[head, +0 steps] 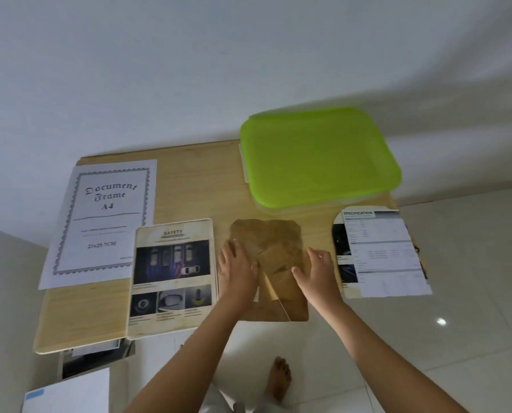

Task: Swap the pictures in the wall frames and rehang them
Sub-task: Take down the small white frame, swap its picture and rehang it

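In the head view, a light wooden tabletop (189,189) fills the middle of the frame, set against a pale wall (159,70). At its centre lies a brown backing board (274,234), face down, with a thin yellowish strip (271,289) running slantwise across its lower half.

Both hands rest on this board. The left hand (238,271) lies flat on the board's left part, its grip spread, fingers straight and pointing toward the wall. The right hand (318,271) sits at the board's right edge, thumb stretched toward the middle and fingers bent a little. Blur hides whether its grip clasps the edge or only rests there.

Just left of the board lies a picture headed "SAFETY" (172,275), with a cream border and photos of cars. Further left, a white sheet printed "Document Frame A4" (105,222) lies flat, and the picture overlaps its lower right corner. At centre right, near the tabletop's edge, lies a sheet headed "SPECIFICATION" (379,251). Above it, in the upper right, sits a lime-green lid (320,156) on a pale container.

At the lower centre a bare foot (280,380) stands on the white tiled floor (457,263). A white paper (70,391) shows at the lower left.
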`<state>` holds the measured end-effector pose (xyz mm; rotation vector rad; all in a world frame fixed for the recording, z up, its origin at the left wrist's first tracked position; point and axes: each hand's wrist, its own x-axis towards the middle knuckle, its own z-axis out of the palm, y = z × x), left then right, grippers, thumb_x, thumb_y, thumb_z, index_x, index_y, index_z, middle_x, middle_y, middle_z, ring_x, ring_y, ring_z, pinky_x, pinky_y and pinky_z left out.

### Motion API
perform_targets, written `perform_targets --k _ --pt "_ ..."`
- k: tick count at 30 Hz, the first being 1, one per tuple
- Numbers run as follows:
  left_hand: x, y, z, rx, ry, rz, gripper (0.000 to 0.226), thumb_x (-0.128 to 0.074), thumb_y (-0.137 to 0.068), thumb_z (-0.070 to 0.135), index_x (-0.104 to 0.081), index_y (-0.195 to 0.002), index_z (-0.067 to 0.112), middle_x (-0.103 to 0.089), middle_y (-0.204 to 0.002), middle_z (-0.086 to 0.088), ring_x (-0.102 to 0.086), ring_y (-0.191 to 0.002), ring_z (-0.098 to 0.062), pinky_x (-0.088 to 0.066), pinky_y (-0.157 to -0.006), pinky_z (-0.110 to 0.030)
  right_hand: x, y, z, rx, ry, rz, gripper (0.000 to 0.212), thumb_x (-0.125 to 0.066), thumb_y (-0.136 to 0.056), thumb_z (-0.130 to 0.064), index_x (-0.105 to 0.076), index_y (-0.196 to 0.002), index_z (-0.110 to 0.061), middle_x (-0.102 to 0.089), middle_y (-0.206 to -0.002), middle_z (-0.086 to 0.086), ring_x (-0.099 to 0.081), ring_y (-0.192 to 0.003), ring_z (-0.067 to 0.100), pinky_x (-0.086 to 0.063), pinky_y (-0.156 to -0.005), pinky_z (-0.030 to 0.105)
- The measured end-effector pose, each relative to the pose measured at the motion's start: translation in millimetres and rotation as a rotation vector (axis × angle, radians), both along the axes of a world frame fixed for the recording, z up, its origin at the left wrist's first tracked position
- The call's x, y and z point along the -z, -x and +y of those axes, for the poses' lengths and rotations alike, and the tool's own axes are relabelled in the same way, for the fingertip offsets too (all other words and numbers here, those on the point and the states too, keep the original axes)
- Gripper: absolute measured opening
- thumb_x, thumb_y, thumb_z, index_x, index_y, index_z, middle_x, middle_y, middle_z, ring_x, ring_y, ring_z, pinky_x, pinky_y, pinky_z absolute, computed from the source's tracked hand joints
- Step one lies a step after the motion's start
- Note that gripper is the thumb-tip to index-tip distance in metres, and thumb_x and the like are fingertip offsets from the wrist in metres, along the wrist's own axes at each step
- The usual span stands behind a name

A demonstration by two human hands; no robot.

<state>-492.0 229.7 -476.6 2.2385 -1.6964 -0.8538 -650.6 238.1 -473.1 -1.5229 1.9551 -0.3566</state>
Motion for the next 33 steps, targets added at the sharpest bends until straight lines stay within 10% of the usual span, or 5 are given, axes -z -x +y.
perform_targets --k 8,22,33 --pt "4 12 -12 -0.175 0.007 -0.015 0.053 -0.049 -0.09 0.02 -0.03 -0.137 0.005 -0.023 -0.142 -0.015 -0.024 -0.126 -0.034 -0.027 -0.105 -0.04 5 0 -13 0.077 -0.011 -0.255 0.054 -0.059 -0.087 -0.012 -0.038 -0.137 -0.009 -0.039 -0.13 0.008 -0.045 -0.103 0.006 -0.037 -0.082 0.01" --pt "-12 5 2 -0.373 0.111 0.499 0.057 -0.068 -0.081 0.014 -0.046 -0.133 0.015 -0.041 -0.118 0.001 -0.05 -0.11 -0.016 -0.042 -0.088 -0.024 -4 19 -5 0.392 0.163 -0.428 0.035 -0.066 -0.083 -0.011 -0.057 -0.117 -0.01 -0.057 -0.097 0.002 -0.052 -0.092 0.013 -0.042 -0.077 0.02" --pt "-17 -125 26 -0.388 0.172 0.52 0.058 -0.069 -0.08 0.013 -0.047 -0.133 0.017 -0.046 -0.12 -0.002 -0.053 -0.106 -0.018 -0.046 -0.083 -0.025 -9 -105 15 0.41 0.137 -0.535 0.032 -0.065 -0.082 -0.008 -0.058 -0.113 -0.012 -0.057 -0.095 0.001 -0.054 -0.091 0.015 -0.041 -0.067 0.01"
